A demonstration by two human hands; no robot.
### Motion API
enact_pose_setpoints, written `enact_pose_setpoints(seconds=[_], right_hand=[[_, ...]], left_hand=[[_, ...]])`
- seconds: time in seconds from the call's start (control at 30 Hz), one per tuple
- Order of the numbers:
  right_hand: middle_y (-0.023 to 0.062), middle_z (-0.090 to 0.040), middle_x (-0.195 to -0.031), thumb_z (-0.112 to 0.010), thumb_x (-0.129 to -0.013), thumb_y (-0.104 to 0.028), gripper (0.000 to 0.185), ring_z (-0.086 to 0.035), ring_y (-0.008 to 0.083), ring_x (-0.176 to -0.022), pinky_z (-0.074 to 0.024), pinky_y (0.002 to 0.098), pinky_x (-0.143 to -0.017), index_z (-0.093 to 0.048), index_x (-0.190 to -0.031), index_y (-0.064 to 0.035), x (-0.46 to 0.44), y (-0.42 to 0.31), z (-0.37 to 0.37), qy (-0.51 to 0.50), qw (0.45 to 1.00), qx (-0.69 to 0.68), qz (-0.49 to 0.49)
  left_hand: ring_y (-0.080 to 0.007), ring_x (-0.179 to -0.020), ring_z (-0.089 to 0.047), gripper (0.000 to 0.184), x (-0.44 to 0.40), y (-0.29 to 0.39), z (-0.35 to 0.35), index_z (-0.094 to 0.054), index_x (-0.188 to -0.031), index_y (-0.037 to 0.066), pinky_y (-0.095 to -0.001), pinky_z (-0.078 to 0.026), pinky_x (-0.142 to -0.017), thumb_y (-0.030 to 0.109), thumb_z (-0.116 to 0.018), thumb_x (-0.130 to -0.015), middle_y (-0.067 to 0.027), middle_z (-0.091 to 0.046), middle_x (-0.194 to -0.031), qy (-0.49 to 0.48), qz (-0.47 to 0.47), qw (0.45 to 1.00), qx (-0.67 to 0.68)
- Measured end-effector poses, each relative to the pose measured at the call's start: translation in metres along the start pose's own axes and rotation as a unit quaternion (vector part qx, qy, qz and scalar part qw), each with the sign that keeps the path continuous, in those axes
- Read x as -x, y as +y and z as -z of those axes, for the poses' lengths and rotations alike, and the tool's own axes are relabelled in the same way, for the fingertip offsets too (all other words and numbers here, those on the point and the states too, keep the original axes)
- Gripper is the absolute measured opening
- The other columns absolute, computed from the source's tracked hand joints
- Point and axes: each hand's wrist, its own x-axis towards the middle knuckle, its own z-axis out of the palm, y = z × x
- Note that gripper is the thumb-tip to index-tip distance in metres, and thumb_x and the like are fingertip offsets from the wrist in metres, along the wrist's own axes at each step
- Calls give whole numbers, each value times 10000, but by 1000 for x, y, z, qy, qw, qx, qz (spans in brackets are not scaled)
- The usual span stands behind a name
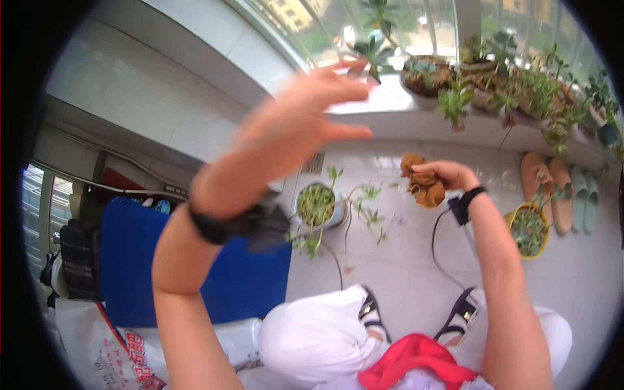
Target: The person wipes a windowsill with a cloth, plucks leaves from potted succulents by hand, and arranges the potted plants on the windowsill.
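Note:
My left hand (305, 107) is raised toward the windowsill, blurred, its fingers apart with nothing between them. Just beyond its fingertips a succulent (374, 53) stands by the window. In my right hand (445, 174) is a crumpled brown cloth-like item (424, 185), pinched between thumb and fingers above the tiled floor. A potted plant (316, 207) with long trailing stems stands on the floor, below my left hand and to the left of my right hand. Black straps with devices are around both wrists.
Potted succulents (429, 75) line the windowsill (390, 97). On the right are a yellow pot (546, 227), pink slippers (560, 195) and green slippers (578, 201). A blue panel (130, 260) and a printed white bag (91, 344) lie at left. Cables cross the floor near my feet.

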Motion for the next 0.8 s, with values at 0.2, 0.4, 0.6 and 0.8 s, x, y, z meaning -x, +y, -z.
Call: enact_pose_setpoints(seconds=[0.2, 0.4, 0.6, 0.8], right_hand=[[173, -716, -996, -744, -799, -393, 508, -695, 306, -902, -552, 377, -748, -686, -1155, -34, -41, -6, -12, 130, 607, 739, -261], [118, -716, -938, -626, -856, -301, 365, -698, 211, -870, -559, 356, -747, -696, -1099, -37, -60, 1, -21, 196, 830, 523, -2], [75, -691, -992, -561, -914, -278, 373, -654, 165, -930, -529, 320, -799, -650, -1190, -42, -67, 25, -26, 261, 910, 320, 33], [105, -698, -1105, -551, -947, -205, 344, -636, 207, -1053, -481, 313, -920, -627, -1213, -1, -98, -6, -41, 170, 853, 484, 93]], left_hand=[[-257, -1171, -571, 631, 126, 72, 90, -283, -1483, -27, -320, -593, -818, 335, -464, -999, -222, -457, -1389, 204, 249, 907, 273], [-194, -896, -677, 404, 270, 37, 3, -620, -1164, -39, -282, -610, -597, 312, -497, -1005, -162, -659, -1064, 240, 507, 772, 298], [-160, -981, -653, 366, 368, -14, -194, -680, -1142, -5, -323, -535, -822, 298, -527, -1005, -80, -703, -1043, 9, 664, 627, 408], [-242, -1267, -518, 543, 364, -81, -323, -350, -1480, 68, -411, -401, -1073, 264, -539, -1011, -122, -512, -1383, 266, 487, 594, 583]])
